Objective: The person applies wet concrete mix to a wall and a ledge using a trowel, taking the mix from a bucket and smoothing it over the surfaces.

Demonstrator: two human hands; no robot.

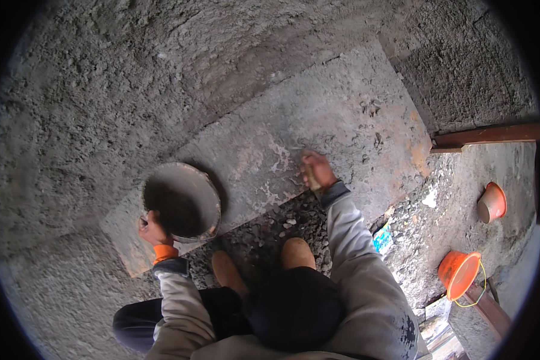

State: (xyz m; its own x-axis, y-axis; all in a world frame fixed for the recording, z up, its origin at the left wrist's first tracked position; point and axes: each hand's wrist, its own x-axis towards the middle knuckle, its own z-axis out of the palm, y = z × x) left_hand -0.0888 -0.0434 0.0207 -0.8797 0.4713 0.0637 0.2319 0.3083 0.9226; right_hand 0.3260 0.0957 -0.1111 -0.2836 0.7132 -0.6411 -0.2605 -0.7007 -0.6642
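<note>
My left hand (154, 229) is closed on the near left rim of a round, mortar-smeared bucket (209, 201). The bucket rests on a wide grey board (318, 114), and its inside looks dark. Over the middle of the board, my right hand (319, 170) is closed round the pale wooden handle of what looks like a trowel (311, 179). Its blade blends into the grey surface and is hard to make out. Patches of wet and dried mortar coat the board around it.
Rough grey plaster (162, 66) spreads beyond the board. Loose gravel (270, 225) lies between the board and my tan boots (298, 253). At the right are an orange bucket (453, 270) with a yellow handle, a smaller orange bucket (491, 204), a blue wrapper (382, 239) and a reddish-brown beam (492, 135).
</note>
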